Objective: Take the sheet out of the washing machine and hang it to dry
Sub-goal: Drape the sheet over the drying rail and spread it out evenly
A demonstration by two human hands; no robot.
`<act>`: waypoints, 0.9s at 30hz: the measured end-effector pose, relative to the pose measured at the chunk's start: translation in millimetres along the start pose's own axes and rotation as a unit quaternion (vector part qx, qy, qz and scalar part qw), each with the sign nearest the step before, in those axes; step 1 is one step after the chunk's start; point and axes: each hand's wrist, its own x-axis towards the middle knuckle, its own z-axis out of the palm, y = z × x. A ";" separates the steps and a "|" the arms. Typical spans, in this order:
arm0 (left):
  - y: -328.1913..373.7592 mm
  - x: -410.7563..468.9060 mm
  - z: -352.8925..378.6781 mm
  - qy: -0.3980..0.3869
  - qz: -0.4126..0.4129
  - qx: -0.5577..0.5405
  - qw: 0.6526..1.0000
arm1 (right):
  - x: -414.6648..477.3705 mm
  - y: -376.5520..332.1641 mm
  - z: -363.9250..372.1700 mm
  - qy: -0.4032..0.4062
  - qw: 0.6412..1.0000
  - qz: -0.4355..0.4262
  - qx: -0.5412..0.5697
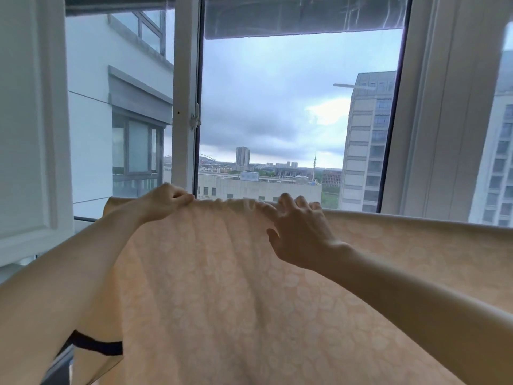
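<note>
The sheet (222, 287), peach with a pale leaf pattern, is out of the machine and draped over a support that its own fold hides. The top runs as a ridge across the view and the cloth falls toward the camera. The left hand (166, 202) is closed on that ridge near the sheet's left end, fingers curled and pinching the fold. The right hand (301, 240) lies on the ridge just to the right, fingers (286, 200) bent and spread with their tips on the fabric and the thumb held apart. Whether it grips any cloth I cannot tell. Between the two hands the fold is bunched into small gathers, while right of the right hand it lies smooth and taut. So I judge the hanging mostly done, with what is left being to spread that crumpled stretch flat and let go. Room to the left is tight: the sheet's left edge comes near a white panel (30, 134). The window frame (186, 93) stands just behind the ridge. To the right the fold runs on out of view.
</note>
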 end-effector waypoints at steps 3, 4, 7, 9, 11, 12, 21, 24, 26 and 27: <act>-14.4 3.9 -5.8 0.056 0.046 0.019 0.997 | 6.2 -12.3 0.4 0.005 1.000 0.022 -0.002; -18.7 5.7 -6.4 0.076 0.059 0.033 0.995 | 8.1 -15.9 1.0 0.008 1.000 0.028 -0.002; -30.6 11.9 -4.5 0.130 0.065 0.088 0.985 | 11.5 -23.0 6.4 0.015 0.998 0.049 -0.029; -37.1 13.8 -5.8 0.180 0.064 0.102 0.976 | 15.3 -26.3 10.2 0.013 0.997 0.067 -0.043; -41.0 12.8 -9.6 0.225 0.066 0.101 0.967 | 18.3 -30.9 12.8 0.013 0.996 0.078 -0.048; -42.4 11.4 -12.0 0.251 0.071 0.099 0.960 | 19.0 -33.6 13.8 0.015 0.995 0.079 -0.053; -75.1 -20.8 -18.3 0.258 0.132 0.206 0.935 | 14.4 -48.2 17.9 0.019 0.996 0.046 -0.069; -77.9 -30.1 -5.2 0.288 0.202 0.201 0.914 | 12.5 -49.9 20.5 0.016 0.997 0.028 -0.075; -76.1 -31.3 -0.2 0.283 0.228 0.176 0.915 | 13.9 -50.1 21.3 0.014 0.997 0.028 -0.074; -74.9 -31.0 1.7 0.275 0.228 0.174 0.918 | 15.0 -50.0 21.3 0.014 0.997 0.031 -0.070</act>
